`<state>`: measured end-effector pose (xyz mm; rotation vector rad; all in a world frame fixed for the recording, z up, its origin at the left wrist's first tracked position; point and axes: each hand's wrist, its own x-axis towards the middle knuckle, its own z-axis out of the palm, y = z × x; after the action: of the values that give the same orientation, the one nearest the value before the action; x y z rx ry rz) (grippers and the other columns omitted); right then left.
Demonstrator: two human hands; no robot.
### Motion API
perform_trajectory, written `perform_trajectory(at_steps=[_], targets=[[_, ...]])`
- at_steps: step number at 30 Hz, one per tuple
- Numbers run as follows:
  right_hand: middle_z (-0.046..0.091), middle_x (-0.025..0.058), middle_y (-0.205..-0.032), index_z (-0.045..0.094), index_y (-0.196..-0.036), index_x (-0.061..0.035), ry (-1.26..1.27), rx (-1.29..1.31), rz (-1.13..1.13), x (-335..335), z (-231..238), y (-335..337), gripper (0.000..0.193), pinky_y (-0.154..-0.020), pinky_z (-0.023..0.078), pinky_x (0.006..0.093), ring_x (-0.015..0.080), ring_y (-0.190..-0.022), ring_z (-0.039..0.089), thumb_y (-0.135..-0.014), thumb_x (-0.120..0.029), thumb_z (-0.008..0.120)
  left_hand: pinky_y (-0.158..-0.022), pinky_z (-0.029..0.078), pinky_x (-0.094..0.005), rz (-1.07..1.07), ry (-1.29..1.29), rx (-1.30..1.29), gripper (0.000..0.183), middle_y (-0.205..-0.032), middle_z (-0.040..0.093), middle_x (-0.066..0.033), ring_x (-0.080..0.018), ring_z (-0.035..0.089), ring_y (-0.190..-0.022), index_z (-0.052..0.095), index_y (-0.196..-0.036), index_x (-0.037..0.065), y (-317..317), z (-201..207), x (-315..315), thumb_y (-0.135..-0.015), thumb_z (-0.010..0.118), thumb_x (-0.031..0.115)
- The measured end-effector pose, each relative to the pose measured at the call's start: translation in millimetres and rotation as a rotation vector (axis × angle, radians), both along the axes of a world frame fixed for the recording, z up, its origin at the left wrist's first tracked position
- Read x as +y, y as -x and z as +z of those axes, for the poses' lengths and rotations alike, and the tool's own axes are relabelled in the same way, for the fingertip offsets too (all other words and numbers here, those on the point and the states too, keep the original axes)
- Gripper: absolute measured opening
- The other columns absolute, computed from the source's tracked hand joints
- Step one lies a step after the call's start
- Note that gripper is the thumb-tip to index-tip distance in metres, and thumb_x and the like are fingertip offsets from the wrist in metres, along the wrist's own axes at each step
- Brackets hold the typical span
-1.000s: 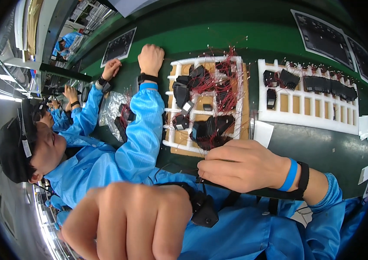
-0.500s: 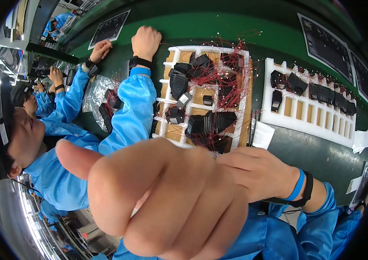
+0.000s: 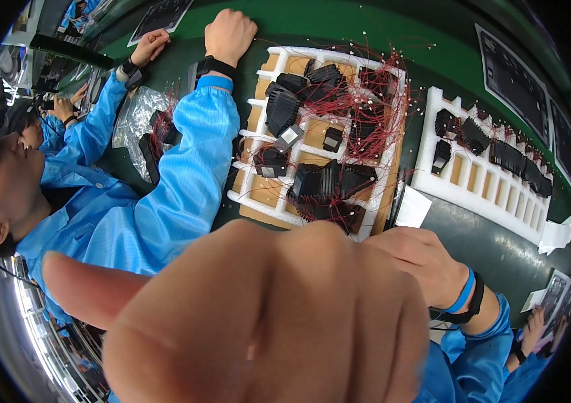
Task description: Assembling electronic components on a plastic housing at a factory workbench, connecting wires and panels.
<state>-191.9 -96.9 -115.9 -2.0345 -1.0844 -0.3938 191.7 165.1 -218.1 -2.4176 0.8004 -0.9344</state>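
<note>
Your left hand [image 3: 279,316] takes up most of the lower middle of the view, super close to the camera, fingers curled into a loose fist with the thumb sticking out to the left. Can't tell if anything's tucked inside it. Your right hand [image 3: 423,262] is partly behind it, down by the near right corner of the messy foam tray [image 3: 299,52]. Its fingertips are covered, so no idea whether they're pinching something or just bent.

That tray sits on the green table [image 3: 480,245] straight ahead of you, brown board showing through its slots. It's loaded with black parts [image 3: 282,107] lying in bunches at odd angles, with a tangle of red wires [image 3: 393,114] spilling over its right side. One grey-faced block [image 3: 290,138] lies askew near the middle.

Off to the right there's a tidier foam tray [image 3: 473,205], with parts lined up along the far side. A white paper slip [image 3: 413,207] lies between the two. On your left, a co-worker's sleeve [image 3: 191,151] stretches along the table, just beside a clear plastic bag [image 3: 134,127].
</note>
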Motion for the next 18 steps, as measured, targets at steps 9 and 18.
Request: perform_trajectory(at_steps=[9,18], targets=[[0.067,0.0092,-0.101,0.068,-0.090,-0.0020,-0.308,0.594,0.305,-13.0,-1.0,-15.6,0.010,-0.083,0.052,0.0391,0.0288,-0.094,0.064,-0.084,-0.006,0.075,-0.069,0.049,-0.0337,0.028,-0.049,0.032,0.018,-0.076,0.063,0.0007,-0.0201,0.060,-0.086,0.067,-0.066,0.021,0.7,6.7,9.2,-0.082,0.059,0.021],[0.066,0.0120,-0.106,0.064,-0.104,-0.0005,-0.447,0.934,0.426,-4.5,-10.7,-13.9,0.012,-0.082,0.049,0.0390,0.0304,-0.094,0.061,-0.092,-0.002,0.066,-0.070,0.048,-0.0342,0.026,-0.015,0.059,0.019,-0.077,0.064,0.0007,-0.0201,0.060,-0.087,0.066,-0.065,0.021,-2.0,1.2,8.9,-0.082,0.058,0.021]])
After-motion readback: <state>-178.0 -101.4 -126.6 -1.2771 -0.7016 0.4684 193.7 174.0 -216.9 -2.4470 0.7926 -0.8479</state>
